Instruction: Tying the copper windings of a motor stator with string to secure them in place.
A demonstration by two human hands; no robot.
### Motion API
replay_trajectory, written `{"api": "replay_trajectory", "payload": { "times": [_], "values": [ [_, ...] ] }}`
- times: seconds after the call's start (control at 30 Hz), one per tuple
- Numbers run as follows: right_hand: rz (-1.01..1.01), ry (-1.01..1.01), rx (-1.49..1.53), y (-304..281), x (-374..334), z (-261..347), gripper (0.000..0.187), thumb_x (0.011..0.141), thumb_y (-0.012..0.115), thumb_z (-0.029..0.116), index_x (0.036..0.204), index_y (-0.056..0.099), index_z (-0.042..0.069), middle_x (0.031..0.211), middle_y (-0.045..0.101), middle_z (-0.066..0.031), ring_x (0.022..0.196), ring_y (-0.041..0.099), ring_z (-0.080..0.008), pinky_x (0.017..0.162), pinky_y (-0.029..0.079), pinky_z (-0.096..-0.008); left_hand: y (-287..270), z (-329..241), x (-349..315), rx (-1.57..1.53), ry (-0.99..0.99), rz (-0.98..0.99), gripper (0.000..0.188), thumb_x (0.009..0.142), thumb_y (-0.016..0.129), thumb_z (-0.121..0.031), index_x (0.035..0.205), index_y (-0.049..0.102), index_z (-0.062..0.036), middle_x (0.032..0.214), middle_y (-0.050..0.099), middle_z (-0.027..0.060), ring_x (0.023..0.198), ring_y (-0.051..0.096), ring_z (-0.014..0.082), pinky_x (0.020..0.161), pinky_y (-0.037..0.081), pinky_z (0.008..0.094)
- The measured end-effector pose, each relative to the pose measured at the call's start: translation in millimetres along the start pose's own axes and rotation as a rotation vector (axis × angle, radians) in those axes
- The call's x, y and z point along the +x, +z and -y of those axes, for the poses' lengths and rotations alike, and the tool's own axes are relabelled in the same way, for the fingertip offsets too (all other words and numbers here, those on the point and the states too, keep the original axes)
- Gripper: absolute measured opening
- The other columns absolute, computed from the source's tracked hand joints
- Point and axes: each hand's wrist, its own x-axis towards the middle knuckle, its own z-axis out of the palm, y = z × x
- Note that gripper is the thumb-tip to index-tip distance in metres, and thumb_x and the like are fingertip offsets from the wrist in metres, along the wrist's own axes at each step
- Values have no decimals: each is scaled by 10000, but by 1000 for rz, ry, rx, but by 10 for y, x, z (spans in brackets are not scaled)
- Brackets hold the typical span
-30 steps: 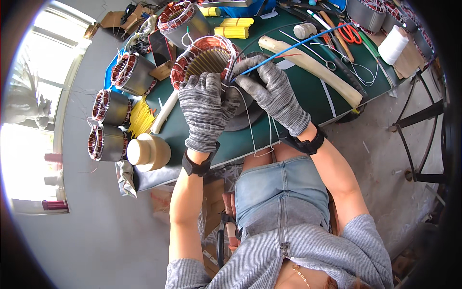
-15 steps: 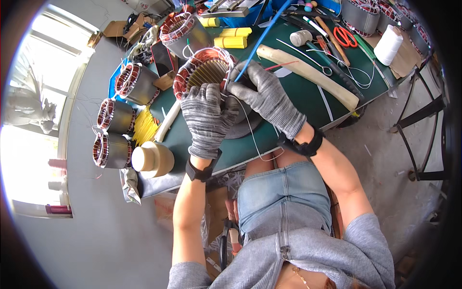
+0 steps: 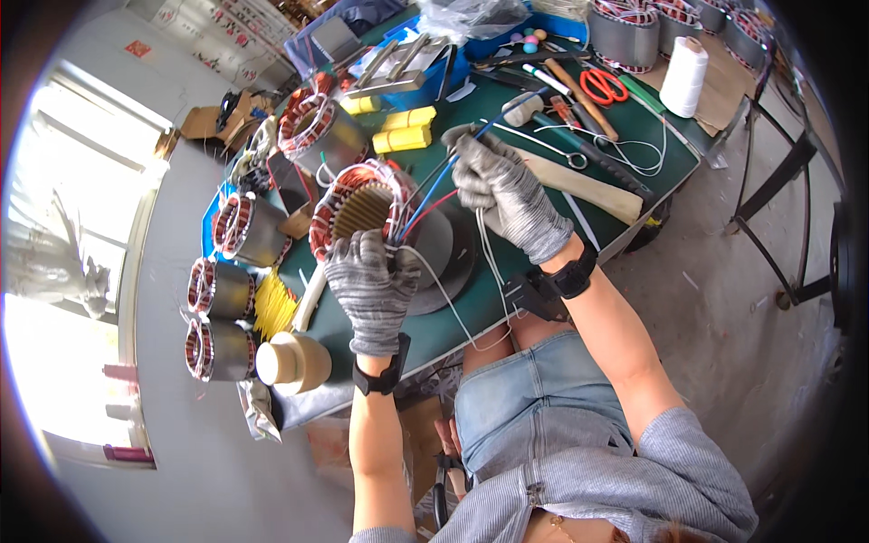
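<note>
A motor stator (image 3: 439, 244) lies on the bench before me, its open end with copper windings (image 3: 328, 204) laced in white cord. My left hand (image 3: 371, 288), in a grey knitted glove, is closed over the near rim of the windings. Up and to the right of the stator, my gloved right hand (image 3: 514, 195) is closed, with a white cord (image 3: 490, 249) hanging from it. That cord loops down past the bench edge and back to the windings. Blue, red and black lead wires run from the stator rim toward my right hand; the blue wire (image 3: 425, 201) passes by its fingers.
More stators (image 3: 249, 226) stand along the left and far right. Yellow rolls (image 3: 401, 138), a pale wooden bar (image 3: 588, 187), a mallet (image 3: 523, 109), red-handled scissors (image 3: 604, 88) and a white thread cone (image 3: 683, 77) lie beyond. A beige stepped block (image 3: 294, 362) sits at the near left corner.
My right hand has moved away from the stator rim, up and right, drawing the white cord out. The blue wire now leans lower. My left hand stays at the near rim.
</note>
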Motion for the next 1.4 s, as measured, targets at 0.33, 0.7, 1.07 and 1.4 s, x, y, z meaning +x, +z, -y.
{"api": "replay_trajectory", "payload": {
  "times": [0.33, 0.7, 1.07, 1.4],
  "values": [
    [-243, -142, -332, -58, -43, 273, 226, 887, 587, 312, 874, 608, 88, 625, 434, 64, 495, 331, -10, 422, 257, -156, 3, 4, -24, 31, 28, -76, 269, 665, 604, -193, 872, 504, -52, 758, 497, 115, 721, 485, 327, 647, 382, 452],
    [-92, -820, -1391, -396, -54, -783, 257, 901, 543, 225, 1077, 594, 44, 972, 628, -50, 852, 571, -94, 709, 469, -295, 3, 136, -73, 46, 11, -30, 389, 652, 651, -267, 950, 539, -43, 812, 524, 123, 765, 493, 333, 695, 394, 452],
    [44, 66, -340, 35, -96, -325, 226, 875, 603, 219, 1040, 645, 71, 794, 563, 47, 682, 453, -6, 574, 351, -151, -11, 83, -30, -8, 77, -48, 368, 626, 640, -233, 923, 521, -52, 818, 535, 116, 767, 500, 333, 691, 393, 449],
    [-283, -276, -214, -253, 12, 233, 164, 824, 677, 209, 943, 674, 96, 668, 542, 46, 477, 368, 1, 417, 264, -159, 32, 215, -65, -60, 180, -123, 317, 680, 608, -207, 933, 516, -40, 769, 498, 128, 735, 496, 333, 687, 385, 450]
  ]
}}
